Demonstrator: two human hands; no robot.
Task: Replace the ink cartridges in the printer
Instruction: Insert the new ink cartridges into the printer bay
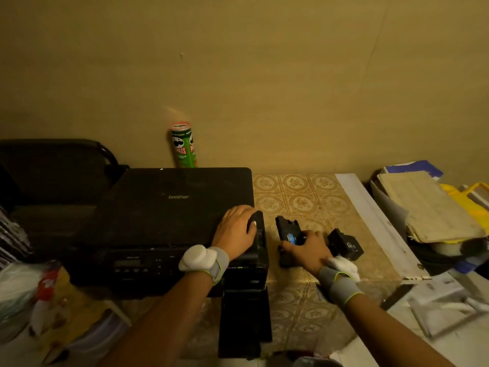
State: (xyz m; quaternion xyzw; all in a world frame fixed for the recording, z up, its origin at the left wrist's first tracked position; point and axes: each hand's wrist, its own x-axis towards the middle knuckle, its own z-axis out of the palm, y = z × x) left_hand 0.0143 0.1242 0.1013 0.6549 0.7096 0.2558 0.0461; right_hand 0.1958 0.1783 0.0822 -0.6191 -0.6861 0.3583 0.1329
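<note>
A black Brother printer (169,207) sits on the patterned tabletop. My left hand (235,231) rests on its top right corner, thumb against the raised black cover edge there. Just right of the printer, my right hand (307,250) grips a black ink cartridge with a blue label (289,235), held close above the table. A second black cartridge (346,246) lies on the table behind my right hand. The printer's front flap (244,321) hangs open at the lower right.
A green chip can (184,145) stands against the wall behind the printer. A black chair (55,165) is at the left. Stacked papers and folders (428,207) crowd the right side. Plastic bags (31,295) lie at the lower left.
</note>
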